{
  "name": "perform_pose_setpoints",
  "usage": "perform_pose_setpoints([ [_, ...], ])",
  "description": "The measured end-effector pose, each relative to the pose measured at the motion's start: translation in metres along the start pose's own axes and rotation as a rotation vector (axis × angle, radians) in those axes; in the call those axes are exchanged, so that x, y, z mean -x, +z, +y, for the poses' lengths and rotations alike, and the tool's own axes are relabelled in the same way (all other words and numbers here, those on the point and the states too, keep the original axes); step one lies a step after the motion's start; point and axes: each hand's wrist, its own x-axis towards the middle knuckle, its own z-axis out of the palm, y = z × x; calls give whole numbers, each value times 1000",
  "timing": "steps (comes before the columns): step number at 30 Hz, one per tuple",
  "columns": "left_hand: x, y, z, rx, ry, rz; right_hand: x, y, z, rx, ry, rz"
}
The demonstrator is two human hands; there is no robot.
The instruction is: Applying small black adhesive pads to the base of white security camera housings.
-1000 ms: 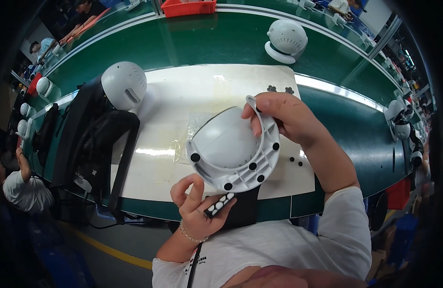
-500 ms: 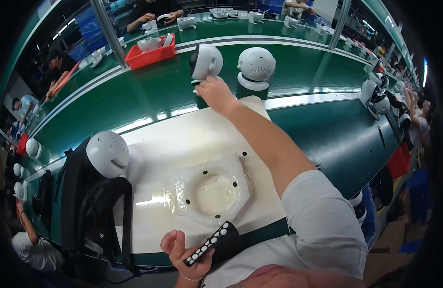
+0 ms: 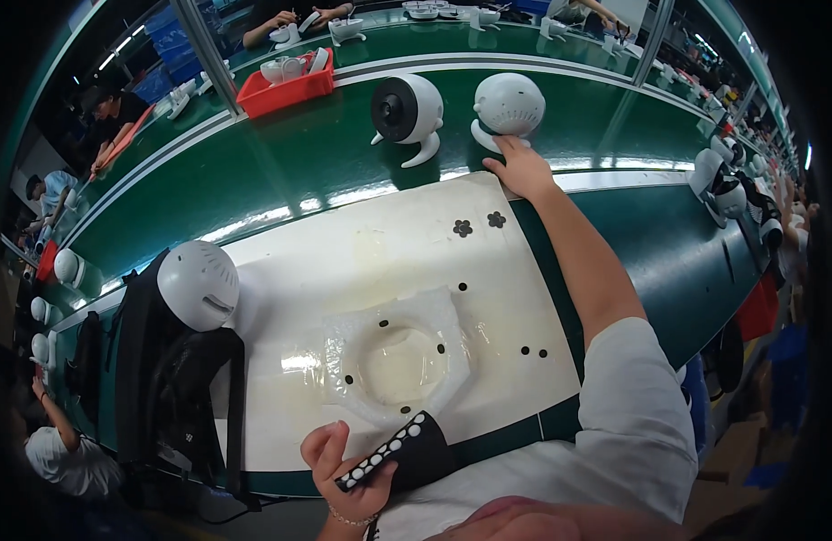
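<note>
My left hand [image 3: 348,478] is closed around a black strip [image 3: 407,446] with a row of white round dots, near the front edge of the table. My right hand [image 3: 524,169] reaches across to a white round camera [image 3: 511,104]. Its fingertips touch the camera's curved foot, and the thumb is spread away from them. Left of it stands a second white round camera [image 3: 418,113], its black lens turned partly toward me. On the white board [image 3: 289,270] below lies a ring-shaped pad [image 3: 344,334] wrapped in clear film, with small black dots on it.
A white round head [image 3: 197,284] rests on a black stand at the left. Two black flower-shaped pieces [image 3: 463,228] and several loose black dots lie on the board. Beyond the green belt [image 3: 289,162] is a red bin [image 3: 285,90] of white parts. Other people work farther back.
My right hand has moved right, from the left camera to the foot of the right one. The left camera now faces more toward me. My left hand still holds the strip.
</note>
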Motion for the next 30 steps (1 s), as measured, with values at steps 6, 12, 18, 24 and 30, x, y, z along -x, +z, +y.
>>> perform_pose_setpoints([
  [6, -3, 5, 11, -18, 22, 40, -19, 4, -6, 32, -97, 32],
  [12, -10, 6, 18, 6, 21, 13, -41, 21, -6, 225, 164, -123],
  [18, -13, -1, 22, 174, -109, 5, -8, -14, 21, 50, 108, 121],
  [24, -10, 2, 15, 305, -141, -46, 22, -113, 24, -728, 319, 215],
  [30, 0, 1, 20, 529, -166, -95, 101, -163, -97, -1850, 102, -134],
])
